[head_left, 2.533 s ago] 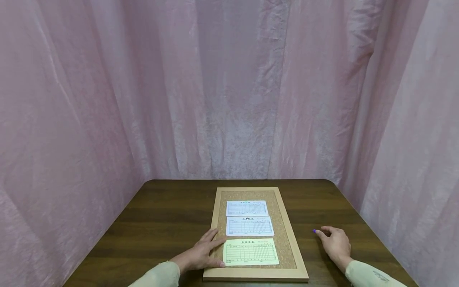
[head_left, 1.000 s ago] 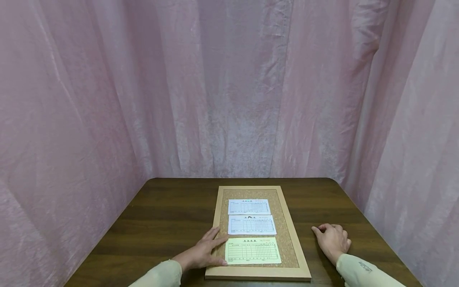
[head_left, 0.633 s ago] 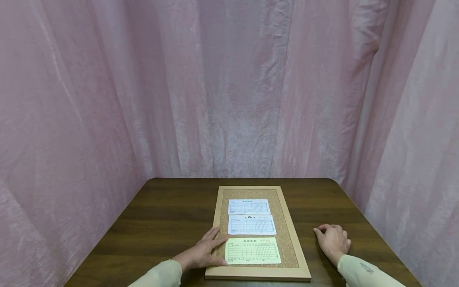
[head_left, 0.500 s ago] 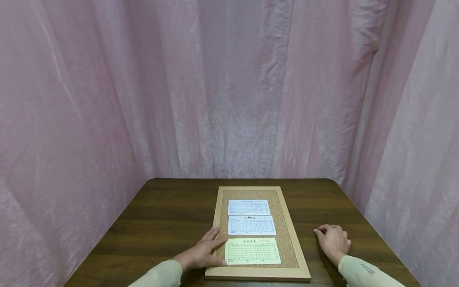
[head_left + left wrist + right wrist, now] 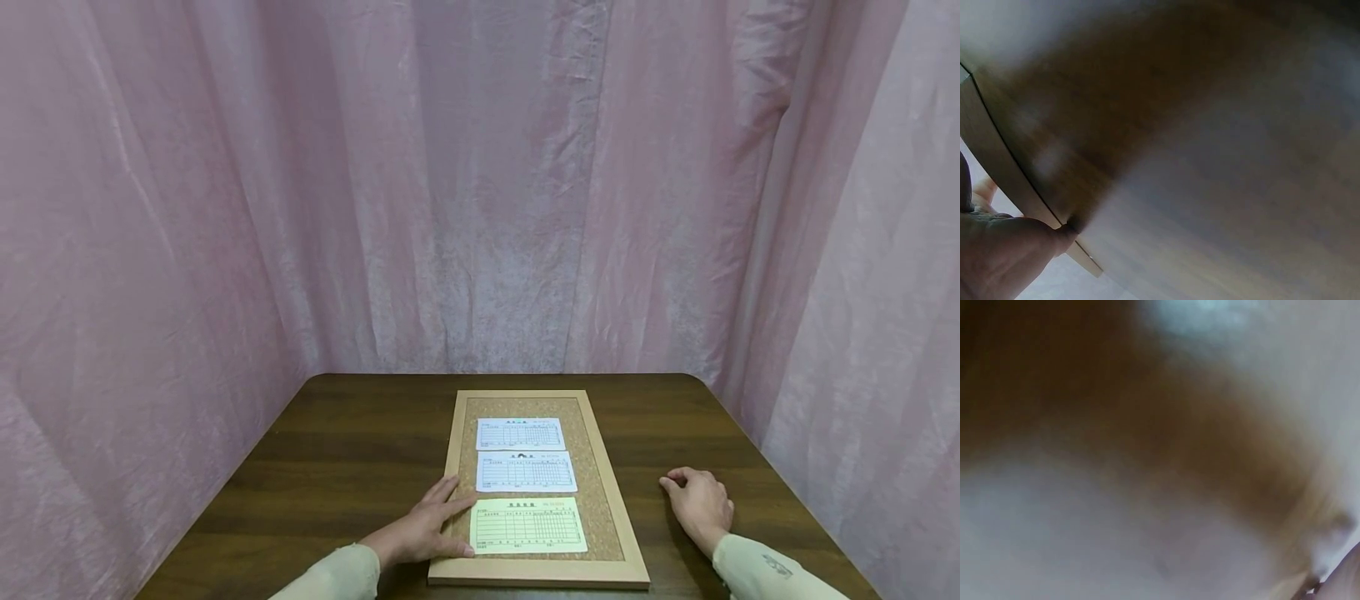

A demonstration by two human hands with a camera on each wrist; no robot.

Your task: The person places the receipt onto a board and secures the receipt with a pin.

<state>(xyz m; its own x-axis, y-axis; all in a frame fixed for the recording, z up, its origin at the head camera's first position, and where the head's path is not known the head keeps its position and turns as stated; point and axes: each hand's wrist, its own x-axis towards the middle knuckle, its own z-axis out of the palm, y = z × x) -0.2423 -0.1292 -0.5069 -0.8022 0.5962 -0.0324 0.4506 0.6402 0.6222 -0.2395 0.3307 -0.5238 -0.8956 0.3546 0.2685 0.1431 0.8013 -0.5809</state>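
Note:
My left hand [image 5: 429, 527] rests with spread fingers on the left edge of a wood-framed cork board [image 5: 603, 525]. Its fingertips reach the left side of a pale green printed slip [image 5: 527, 527], the nearest of three on the board. A white slip [image 5: 527, 472] lies beyond it with a dark spot at its heading, and a farther white slip [image 5: 521, 434] has a small green spot. Right of the board, my right hand [image 5: 702, 504] stays low over the table, thumb and index finger curled together. The small purple push pin seen there earlier is hidden now, apparently within those fingers.
The brown wooden table [image 5: 352, 450] extends on both sides of the board. Pink velvet curtains [image 5: 487, 208] hang behind it and along both sides. Both wrist views are largely blurred; the left one shows the board's frame [image 5: 1010, 162].
The purple push pin at my right fingertips has gone out of sight, and those fingers have curled in more. That hand shifted slightly. My left hand keeps its place on the board.

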